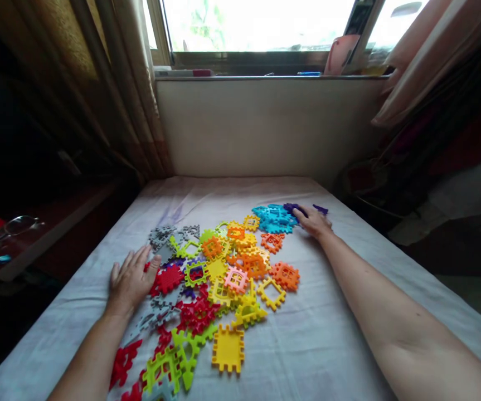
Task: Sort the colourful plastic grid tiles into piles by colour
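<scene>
Many flat plastic interlocking pieces lie heaped on a pale sheet. My left hand (pixel 134 278) rests open at the heap's left edge, its thumb beside a red square piece (pixel 170 278) and its fingers spread near the grey pieces (pixel 165 242). At the far right of the heap, my right hand (pixel 313 221) has its fingers closed on a dark purple piece (pixel 292 208), next to the turquoise pile (pixel 272 218). Another purple piece (pixel 320 209) lies just beyond that hand. Orange pieces (pixel 253 266) sit mid-heap, and a yellow square (pixel 228 349) lies at the near side.
The sheet-covered surface (pixel 307 345) ends at a pale wall panel (pixel 265 128) under a window. Curtains (pixel 127 83) hang at the left. Eyeglasses (pixel 20 225) lie on a dark side table at the left. A pink cup (pixel 340 54) stands on the sill.
</scene>
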Demonstrator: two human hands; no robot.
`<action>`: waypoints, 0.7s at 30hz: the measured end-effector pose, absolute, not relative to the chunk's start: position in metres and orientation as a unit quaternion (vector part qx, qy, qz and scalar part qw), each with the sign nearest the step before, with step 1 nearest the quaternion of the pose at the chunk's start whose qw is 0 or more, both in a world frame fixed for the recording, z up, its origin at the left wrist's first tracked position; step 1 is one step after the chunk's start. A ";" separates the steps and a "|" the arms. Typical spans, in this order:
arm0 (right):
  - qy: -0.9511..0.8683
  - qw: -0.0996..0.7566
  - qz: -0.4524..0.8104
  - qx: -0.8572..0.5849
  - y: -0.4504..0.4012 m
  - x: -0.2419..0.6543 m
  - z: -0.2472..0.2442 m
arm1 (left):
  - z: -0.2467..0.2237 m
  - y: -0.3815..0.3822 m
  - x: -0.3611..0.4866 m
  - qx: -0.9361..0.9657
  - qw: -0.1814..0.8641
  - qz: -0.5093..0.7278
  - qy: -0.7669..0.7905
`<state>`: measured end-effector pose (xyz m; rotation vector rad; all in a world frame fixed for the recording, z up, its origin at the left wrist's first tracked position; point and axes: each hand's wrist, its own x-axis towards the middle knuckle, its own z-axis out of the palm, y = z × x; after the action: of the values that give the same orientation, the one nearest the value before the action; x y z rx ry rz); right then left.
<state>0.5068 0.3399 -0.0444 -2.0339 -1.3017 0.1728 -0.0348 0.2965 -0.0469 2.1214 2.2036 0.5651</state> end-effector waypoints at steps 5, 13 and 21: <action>-0.622 0.264 0.099 -0.730 0.353 0.404 -0.027 | -0.042 0.289 -0.024 0.696 -0.002 0.148 0.702; -0.752 0.324 0.209 -0.534 0.303 0.272 -0.005 | -0.040 0.288 -0.023 0.696 0.013 0.187 0.693; -0.670 0.301 0.075 -0.675 0.325 0.330 0.036 | -0.044 0.286 -0.026 0.697 0.010 0.229 0.679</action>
<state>0.3300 0.3253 0.0364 -1.7909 -1.7769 0.1983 -0.0263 0.2862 -0.0445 2.1766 2.1191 0.7144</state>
